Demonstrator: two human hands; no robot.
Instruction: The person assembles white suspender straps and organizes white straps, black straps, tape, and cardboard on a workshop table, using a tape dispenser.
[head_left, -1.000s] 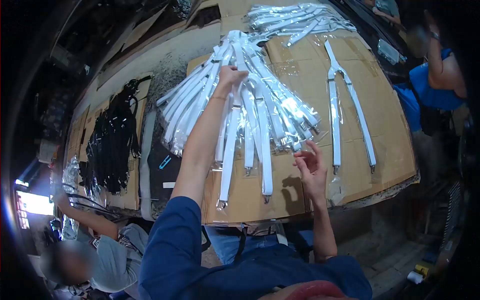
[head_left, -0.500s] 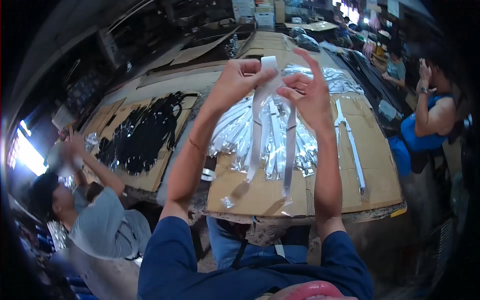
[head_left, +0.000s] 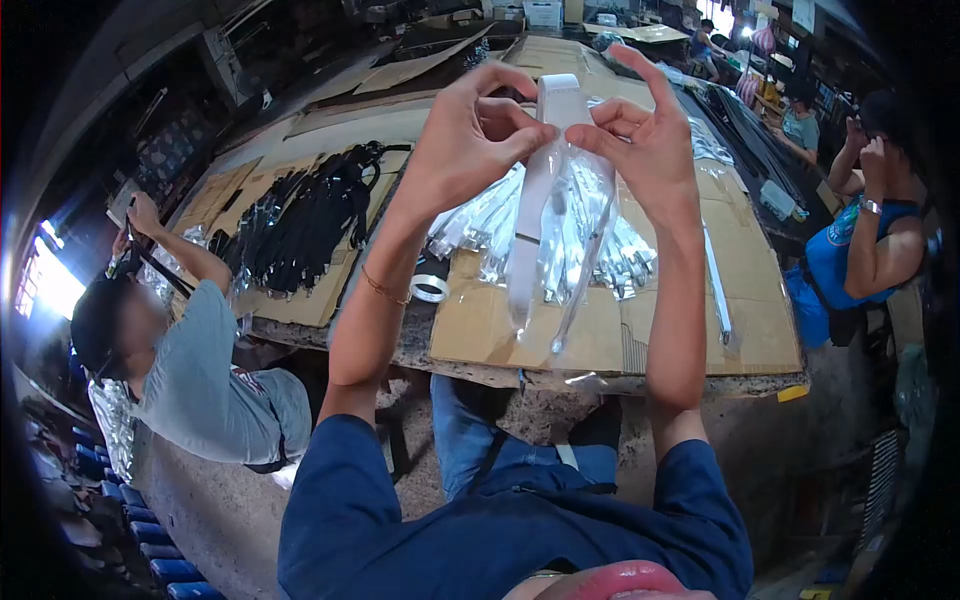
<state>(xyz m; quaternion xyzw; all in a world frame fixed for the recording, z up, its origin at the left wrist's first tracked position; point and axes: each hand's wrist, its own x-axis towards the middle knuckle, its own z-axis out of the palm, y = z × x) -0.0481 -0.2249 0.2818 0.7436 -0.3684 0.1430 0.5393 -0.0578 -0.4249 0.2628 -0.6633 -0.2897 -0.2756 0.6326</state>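
Observation:
A pair of white suspenders (head_left: 530,215) hangs folded in front of me, its top loop upright and two strap ends dangling over the cardboard. What looks like clear plastic film shines around the straps. My left hand (head_left: 475,140) pinches the left edge, thumb and index finger together below the loop. At the right edge, my right hand (head_left: 645,145) pinches with thumb and curled fingers, index finger raised. Behind and below lies a fanned pile of white suspenders (head_left: 615,255) in clear plastic. Another white strap (head_left: 716,285) lies to the right of the pile.
A cardboard sheet (head_left: 490,340) covers the near tabletop. A roll of tape (head_left: 430,288) sits by my left forearm. Black straps (head_left: 300,225) are heaped on the left. One person (head_left: 210,370) works at left, another in blue (head_left: 850,240) at right.
My left hand has shifted from the top of the loop to a pinch lower on the left edge. The view has tilted, and the person at left has lowered an arm.

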